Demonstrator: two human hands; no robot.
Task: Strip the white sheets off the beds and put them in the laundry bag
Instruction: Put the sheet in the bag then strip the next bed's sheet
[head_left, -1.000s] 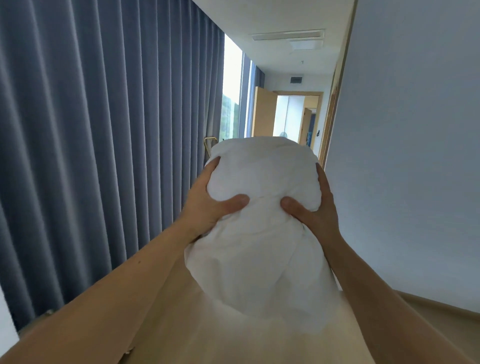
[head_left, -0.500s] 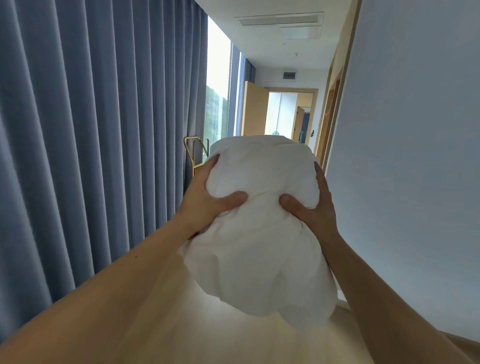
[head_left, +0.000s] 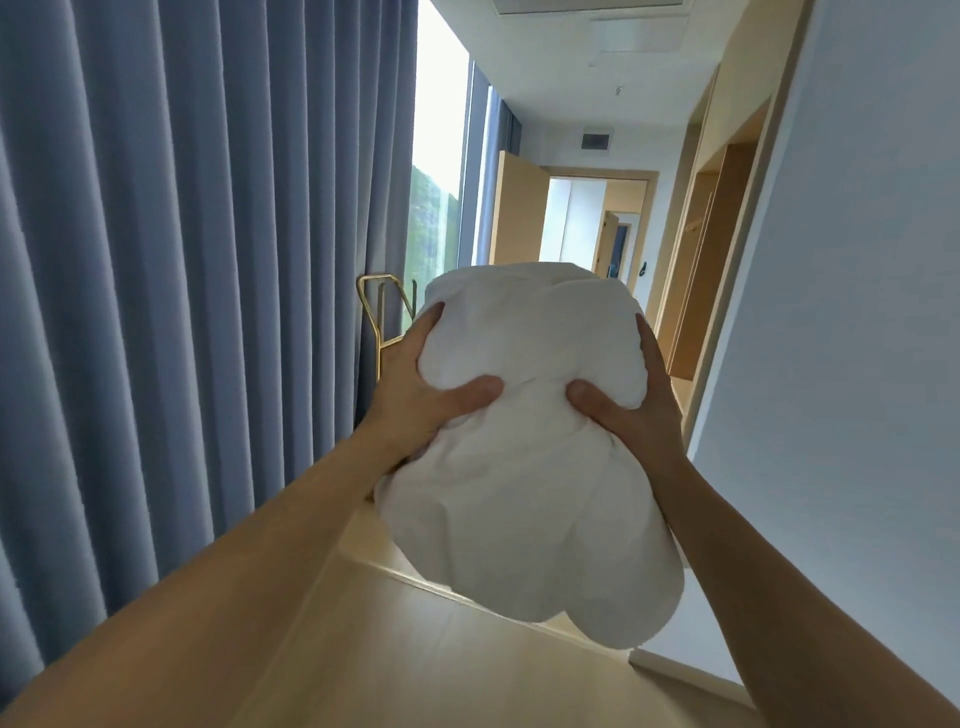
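The bundled white sheet (head_left: 524, 467) is held up out front, mid-corridor, well off the floor. It's squeezed from both sides: thumbs are dug into the front and fingers wrapped round by the left hand (head_left: 415, 395) and right hand (head_left: 631, 410). The lower half is left sagging loose, so a tail could be shaken free and trodden on. The view ahead is partly blocked too, so the gold frame (head_left: 375, 306) by the curtain (head_left: 208, 260) could get clipped. No laundry bag is seen.

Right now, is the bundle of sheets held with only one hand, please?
No, the left hand and the right hand both grip the bundle.
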